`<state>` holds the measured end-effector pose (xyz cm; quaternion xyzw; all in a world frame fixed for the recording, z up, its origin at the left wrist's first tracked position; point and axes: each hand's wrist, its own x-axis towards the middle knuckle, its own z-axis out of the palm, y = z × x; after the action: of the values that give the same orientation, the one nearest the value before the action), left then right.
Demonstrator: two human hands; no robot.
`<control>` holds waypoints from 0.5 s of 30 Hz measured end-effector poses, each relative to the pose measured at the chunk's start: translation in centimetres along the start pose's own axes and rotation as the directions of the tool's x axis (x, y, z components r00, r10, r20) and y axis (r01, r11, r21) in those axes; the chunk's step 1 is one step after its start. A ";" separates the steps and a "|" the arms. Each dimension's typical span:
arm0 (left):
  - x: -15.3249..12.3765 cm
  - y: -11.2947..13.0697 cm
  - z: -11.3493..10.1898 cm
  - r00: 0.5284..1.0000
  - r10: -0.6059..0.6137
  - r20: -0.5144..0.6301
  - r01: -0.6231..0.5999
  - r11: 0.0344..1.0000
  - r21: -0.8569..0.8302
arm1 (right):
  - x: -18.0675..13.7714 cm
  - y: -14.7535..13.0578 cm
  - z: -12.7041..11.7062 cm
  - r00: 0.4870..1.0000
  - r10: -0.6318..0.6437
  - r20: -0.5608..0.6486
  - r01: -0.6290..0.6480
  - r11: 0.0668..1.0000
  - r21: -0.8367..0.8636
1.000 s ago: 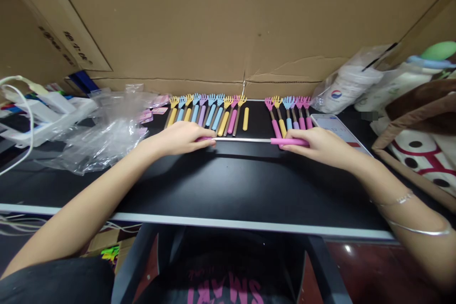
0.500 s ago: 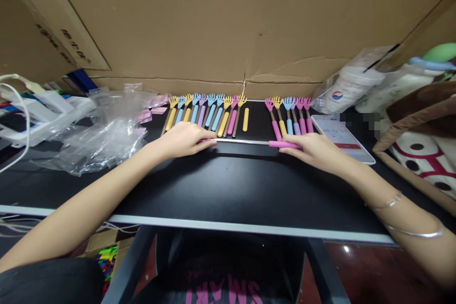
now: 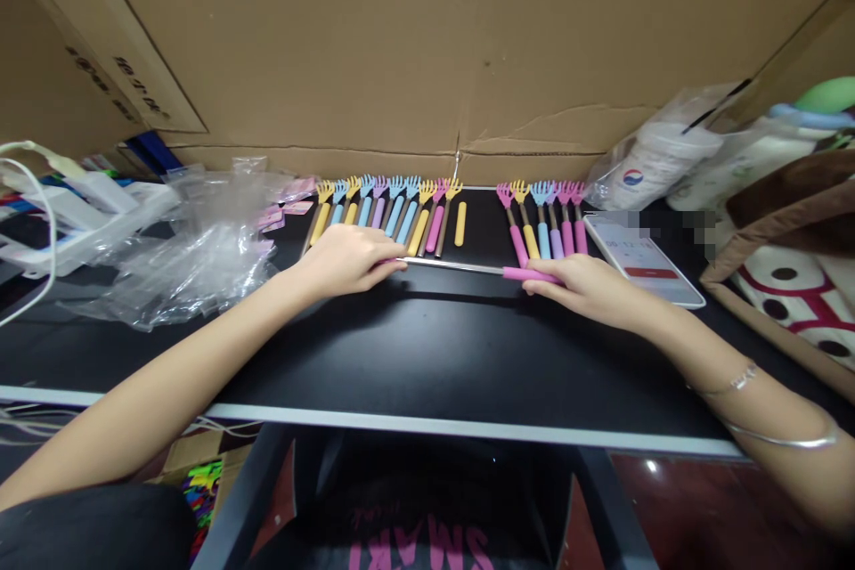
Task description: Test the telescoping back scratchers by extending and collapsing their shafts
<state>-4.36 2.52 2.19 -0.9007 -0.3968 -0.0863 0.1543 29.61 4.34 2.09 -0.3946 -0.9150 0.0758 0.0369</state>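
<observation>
Between my hands a telescopic back scratcher [image 3: 454, 265] is stretched out sideways above the black table, its metal rod bare in the middle. My right hand [image 3: 575, 285] is closed round its pink handle. The other end disappears into my left hand [image 3: 351, 260], whose fingers are wrapped over it, so its head is hidden. Behind my left hand lies a row of back scratchers [image 3: 419, 232] with yellow, blue, purple and pink parts. A loose yellow handle [image 3: 460, 223] is at that row's right end. Beyond my right hand lies a second group of back scratchers [image 3: 542, 223].
Clear plastic bags [image 3: 193, 258] and small pink cards [image 3: 271, 215] lie at the left, near a white power strip [image 3: 86, 223]. A phone [image 3: 645, 263], a bagged cup [image 3: 658, 165] and a brown-trimmed bag [image 3: 781, 285] stand at the right. Cardboard [image 3: 401, 44] walls the back.
The pink handle in my right hand has moved slightly down and left, so the rod slants a little more. Both hands keep their hold.
</observation>
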 end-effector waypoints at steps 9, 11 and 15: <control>0.1 0.2 -0.1 0.999 -0.012 0.053 0.013 0.999 -0.034 | -0.1 -0.2 0.0 0.988 -0.020 -0.156 -0.016 0.974 -0.225; 0.1 0.4 -0.1 0.997 -0.025 0.076 0.030 0.998 -0.062 | -0.1 -0.2 -0.1 0.983 -0.025 -0.181 -0.026 0.961 -0.275; 0.2 0.7 -0.2 0.988 -0.028 0.152 0.060 0.976 -0.209 | -0.1 -0.1 -0.2 0.973 -0.055 -0.225 -0.028 0.937 -0.348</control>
<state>-3.76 2.17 2.25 -0.9070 -0.4154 -0.0644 0.0249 29.60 4.17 2.26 -0.3945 -0.9060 -0.1344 0.0732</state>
